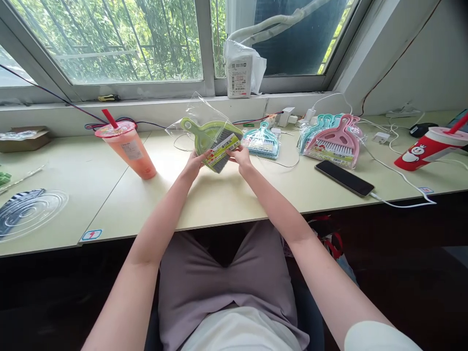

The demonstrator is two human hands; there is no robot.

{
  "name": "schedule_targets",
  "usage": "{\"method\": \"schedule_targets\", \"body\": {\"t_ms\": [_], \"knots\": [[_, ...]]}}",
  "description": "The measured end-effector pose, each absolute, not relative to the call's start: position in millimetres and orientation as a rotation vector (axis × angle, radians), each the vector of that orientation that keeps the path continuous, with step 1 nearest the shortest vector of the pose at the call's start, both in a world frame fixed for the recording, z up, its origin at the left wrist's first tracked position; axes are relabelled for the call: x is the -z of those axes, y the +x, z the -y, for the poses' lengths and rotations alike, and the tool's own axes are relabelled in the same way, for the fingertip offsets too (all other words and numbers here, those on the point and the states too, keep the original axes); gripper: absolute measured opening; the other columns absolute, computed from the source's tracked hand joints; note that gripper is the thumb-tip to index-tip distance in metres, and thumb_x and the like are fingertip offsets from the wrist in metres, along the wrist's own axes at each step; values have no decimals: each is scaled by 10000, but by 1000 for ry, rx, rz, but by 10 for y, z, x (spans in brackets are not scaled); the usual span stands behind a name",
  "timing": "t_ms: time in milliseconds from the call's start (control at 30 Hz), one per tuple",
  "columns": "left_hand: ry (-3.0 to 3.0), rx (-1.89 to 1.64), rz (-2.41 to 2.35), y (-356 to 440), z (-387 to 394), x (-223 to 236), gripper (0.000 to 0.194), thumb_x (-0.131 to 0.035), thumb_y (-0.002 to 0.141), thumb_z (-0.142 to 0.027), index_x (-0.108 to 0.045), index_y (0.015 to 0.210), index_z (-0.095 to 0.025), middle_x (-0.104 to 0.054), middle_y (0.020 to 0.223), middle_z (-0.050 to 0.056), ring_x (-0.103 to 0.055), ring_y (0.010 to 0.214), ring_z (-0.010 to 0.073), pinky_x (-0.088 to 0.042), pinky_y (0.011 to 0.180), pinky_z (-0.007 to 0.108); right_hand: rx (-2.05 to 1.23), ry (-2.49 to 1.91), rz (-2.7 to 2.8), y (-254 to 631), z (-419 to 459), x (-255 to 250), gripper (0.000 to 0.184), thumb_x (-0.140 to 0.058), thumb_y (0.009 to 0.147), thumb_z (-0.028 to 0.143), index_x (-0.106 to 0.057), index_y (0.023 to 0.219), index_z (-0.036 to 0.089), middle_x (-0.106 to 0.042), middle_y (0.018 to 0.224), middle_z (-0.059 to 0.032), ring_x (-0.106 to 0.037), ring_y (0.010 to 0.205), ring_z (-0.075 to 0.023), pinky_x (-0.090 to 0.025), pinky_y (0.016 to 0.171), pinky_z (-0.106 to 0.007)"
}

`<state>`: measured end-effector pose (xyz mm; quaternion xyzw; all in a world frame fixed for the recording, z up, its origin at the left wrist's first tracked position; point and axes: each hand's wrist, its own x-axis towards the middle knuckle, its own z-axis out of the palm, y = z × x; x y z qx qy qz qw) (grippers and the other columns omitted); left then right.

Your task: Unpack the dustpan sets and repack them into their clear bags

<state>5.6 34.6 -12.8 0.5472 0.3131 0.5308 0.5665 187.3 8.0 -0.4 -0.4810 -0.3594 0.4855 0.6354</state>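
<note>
Between my two hands is a green mini dustpan and brush set (pixel 209 134) in a clear plastic bag, held tilted above the table. The bag's loose end stands up behind its handle. My left hand (pixel 194 165) grips its lower left edge, and my right hand (pixel 240 157) pinches the right edge beside the printed label. Just right of it lies a small blue dustpan and brush set (pixel 262 141) in plastic. Farther right, a pink dustpan and brush set (pixel 336 144) rests over several teal ones (pixel 317 131), all wrapped.
A pink drink cup (pixel 128 148) with a red straw stands to the left. At right are a black phone (pixel 344 178) on a white cable and a red cup (pixel 426 150). A clear plastic lid (pixel 54 201) lies far left. Chargers and cables run along the wall below the window.
</note>
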Motion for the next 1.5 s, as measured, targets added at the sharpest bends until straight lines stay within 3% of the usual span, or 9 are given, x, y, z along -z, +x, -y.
{"method": "schedule_targets", "body": {"t_ms": [333,633,967,1133,1333,1500], "knots": [[1243,-1294,-769,24,-391,123,625,-948,544,-410,-694,1068,-183,-763,1092,102,-686,1144,344,-558,979,436,-1104,-1021,874,1817,-50,-48,308,-813,709,195,-606,930,249,-692,1053,4,-626,1118,-191,-531,1016,-371],[1237,-1328,-801,-53,-451,122,669,-949,524,-410,-683,1101,-199,-764,1092,95,-694,1126,344,-569,961,439,-1127,-1061,970,1873,-108,-43,215,-665,747,55,-588,866,218,-740,992,0,-616,1109,-214,-512,1028,-415],[1372,-1269,-737,41,-322,90,731,-963,496,-350,-664,1139,-174,-740,1167,135,-659,1178,375,-551,989,471,-1138,-997,793,1807,-139,47,425,-646,742,18,-579,1105,228,-720,1127,-24,-652,1100,-175,-527,1057,-372],[1367,-1293,-762,21,-349,80,715,-952,482,-314,-669,1121,-162,-739,1149,138,-652,1189,384,-540,1007,478,-1198,-910,741,1787,-141,38,414,-668,764,36,-572,1112,239,-731,1106,-23,-691,1085,-182,-586,1007,-367],[1324,-1228,-723,-8,-288,8,683,-916,576,-287,-653,1199,-194,-737,1180,118,-664,1184,353,-548,1021,479,-1283,-867,766,1818,-178,22,319,-784,729,77,-585,937,214,-754,1049,-44,-708,1109,-222,-592,1019,-405],[1278,-1102,-666,-10,-220,-5,537,-854,702,-329,-685,1191,-186,-730,1218,122,-672,1181,329,-569,1015,448,-1244,-870,714,1821,-199,40,293,-766,735,55,-572,895,206,-759,1039,-50,-702,1129,-224,-601,1004,-399]]}}
